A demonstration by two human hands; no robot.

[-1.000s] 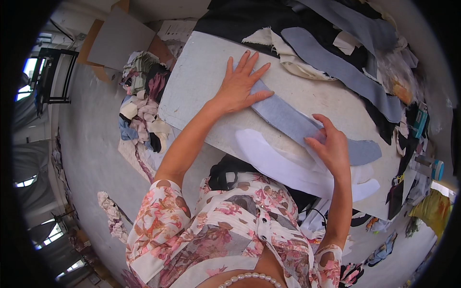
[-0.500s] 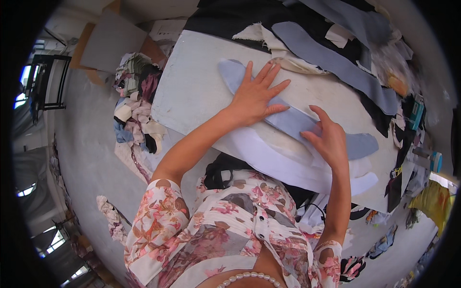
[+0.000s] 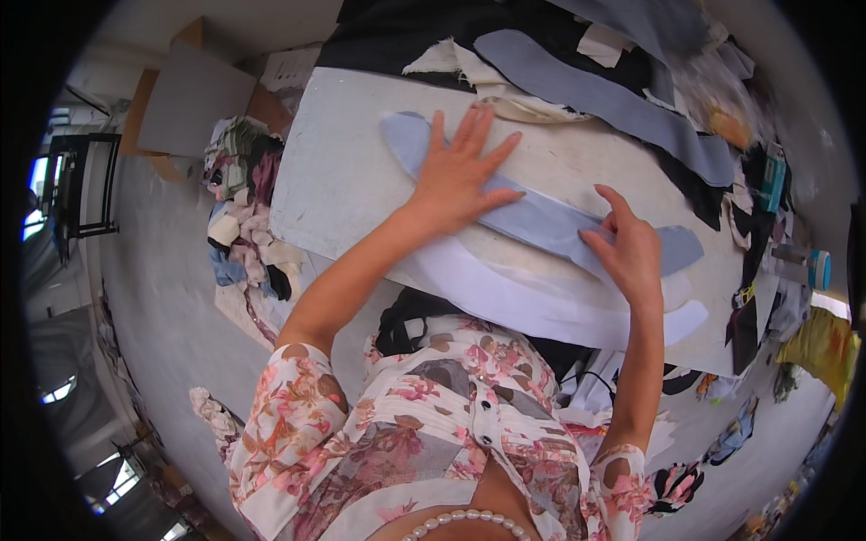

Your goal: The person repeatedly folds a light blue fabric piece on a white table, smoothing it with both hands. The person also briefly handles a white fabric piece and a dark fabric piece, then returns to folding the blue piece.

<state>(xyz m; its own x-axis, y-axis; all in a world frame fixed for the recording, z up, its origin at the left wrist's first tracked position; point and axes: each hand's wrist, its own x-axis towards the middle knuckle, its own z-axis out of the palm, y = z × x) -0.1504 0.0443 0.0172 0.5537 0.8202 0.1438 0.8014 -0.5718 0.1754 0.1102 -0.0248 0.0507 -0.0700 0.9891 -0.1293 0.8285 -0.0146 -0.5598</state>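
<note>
Flat, fingers spread, left hand (image 3: 460, 171) presses grey-blue fabric strip (image 3: 541, 221) on worktop (image 3: 343, 171); right hand (image 3: 627, 248) fingertips pin it nr right edge, nothing clamped.

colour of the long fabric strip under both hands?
Pale blue-grey, plain, no pattern. The fabric strip shows best in the head view, lying on a white piece.

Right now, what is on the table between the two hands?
In the head view, a stretch of the long grey-blue cloth strip runs between the left hand and the right hand; both hands press on it.
</note>
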